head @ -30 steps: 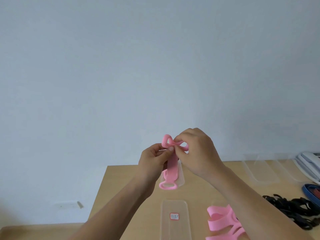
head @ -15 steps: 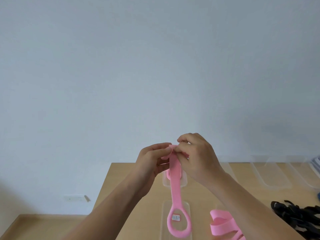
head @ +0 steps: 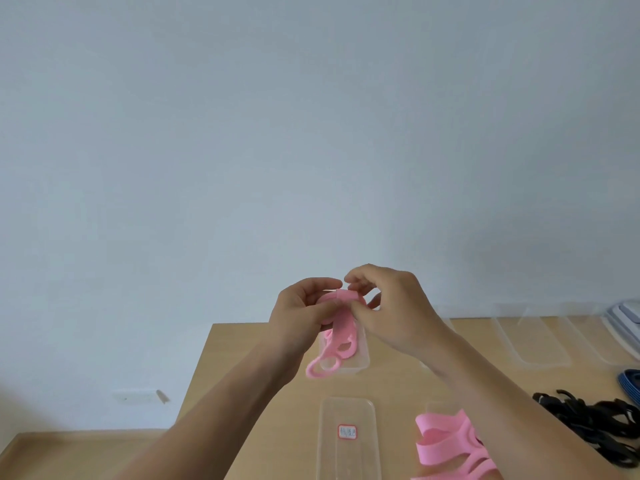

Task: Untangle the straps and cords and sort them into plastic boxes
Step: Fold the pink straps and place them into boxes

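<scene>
A pink strap (head: pixel 341 329) with ring-shaped ends is held up over the table between both hands. My left hand (head: pixel 303 311) grips its upper part with curled fingers. My right hand (head: pixel 388 306) pinches the top fold of the same strap. The strap is doubled over, and its looped ends hang down over a clear plastic box (head: pixel 360 355) behind it. More pink straps (head: pixel 446 445) lie piled at the lower right, partly under my right forearm.
A clear lid with a red-framed label (head: pixel 348 441) lies near the wooden table's (head: pixel 242 358) front. Further clear boxes (head: pixel 530 341) stand at the back right. Black cords (head: pixel 588 424) lie tangled at the right, and blue straps (head: pixel 628 381) lie beyond them.
The strap hung straight down at full length half a second ago; now it is folded double, with its lower ring drawn up near the clear box. Both hands stayed on its top.
</scene>
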